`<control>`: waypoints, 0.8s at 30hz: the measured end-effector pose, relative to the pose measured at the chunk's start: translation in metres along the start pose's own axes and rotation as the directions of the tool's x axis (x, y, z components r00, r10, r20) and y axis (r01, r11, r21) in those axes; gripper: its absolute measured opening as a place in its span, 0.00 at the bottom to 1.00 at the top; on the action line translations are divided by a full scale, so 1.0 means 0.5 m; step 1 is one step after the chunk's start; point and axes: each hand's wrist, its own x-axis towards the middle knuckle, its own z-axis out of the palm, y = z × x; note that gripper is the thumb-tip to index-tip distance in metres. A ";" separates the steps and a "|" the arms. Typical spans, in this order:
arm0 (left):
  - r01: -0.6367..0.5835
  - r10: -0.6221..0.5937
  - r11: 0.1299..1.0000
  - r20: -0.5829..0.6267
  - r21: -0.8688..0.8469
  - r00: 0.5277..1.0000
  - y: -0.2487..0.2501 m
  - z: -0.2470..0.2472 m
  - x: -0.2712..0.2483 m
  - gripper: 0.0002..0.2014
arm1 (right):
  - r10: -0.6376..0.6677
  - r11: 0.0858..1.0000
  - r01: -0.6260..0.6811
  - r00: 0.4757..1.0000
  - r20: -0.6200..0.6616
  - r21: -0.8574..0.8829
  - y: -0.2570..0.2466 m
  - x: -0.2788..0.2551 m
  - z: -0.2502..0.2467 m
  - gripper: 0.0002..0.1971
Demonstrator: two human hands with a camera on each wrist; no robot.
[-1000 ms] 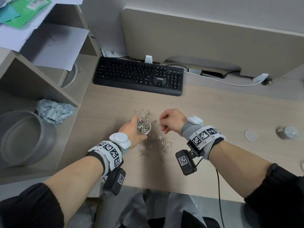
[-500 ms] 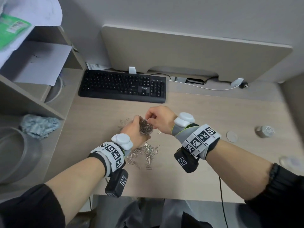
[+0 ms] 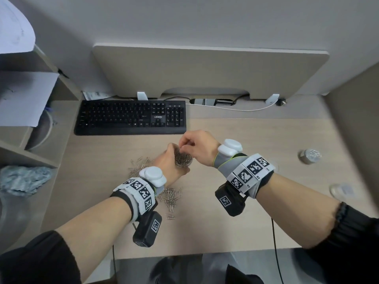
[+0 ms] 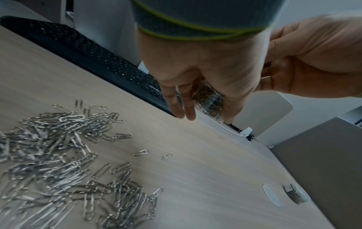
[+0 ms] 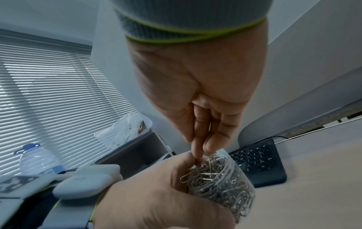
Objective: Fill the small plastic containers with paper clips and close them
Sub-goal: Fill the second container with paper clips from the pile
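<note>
Since a second ago both hands have lifted off the tabletop [image 3: 256,140], so the clip pile [image 4: 58,162] now sits under the left wrist. Left hand [image 3: 171,162] grips the clear container [image 5: 221,179], nearly full of clips. Right hand [image 3: 198,147] has bunched fingertips [image 5: 197,150] poking into its mouth. Keyboard [image 3: 131,116] right behind; loose lid [image 4: 271,194] and another filled container [image 3: 309,156] off right.

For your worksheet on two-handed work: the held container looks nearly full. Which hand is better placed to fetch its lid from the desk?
Right. The lid lies on the desk's right side, and the right hand only has fingertips at the container mouth. The left hand grips that container.
</note>
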 end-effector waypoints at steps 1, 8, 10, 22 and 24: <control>-0.014 0.014 1.000 0.001 0.002 1.000 0.013 0.004 0.005 0.29 | 0.001 1.000 -0.001 1.000 -0.006 0.001 0.010 -0.004 -0.009 0.05; -0.069 0.069 0.997 -0.002 -0.037 0.998 0.072 0.035 0.044 0.33 | 0.049 0.996 -0.039 0.990 -0.131 0.082 0.092 -0.021 -0.059 0.06; -0.075 0.075 0.996 -0.004 -0.042 0.997 0.077 0.041 0.051 0.32 | 0.069 0.995 -0.060 0.992 -0.107 0.082 0.107 -0.024 -0.066 0.05; -0.168 0.169 0.986 0.052 -0.022 0.984 0.168 0.113 0.101 0.33 | 0.165 0.967 -0.115 0.963 -0.213 0.229 0.201 -0.076 -0.142 0.12; -0.179 0.181 0.983 0.045 -0.029 0.983 0.171 0.120 0.108 0.33 | 0.220 0.947 -0.144 0.942 -0.252 0.287 0.218 -0.081 -0.150 0.14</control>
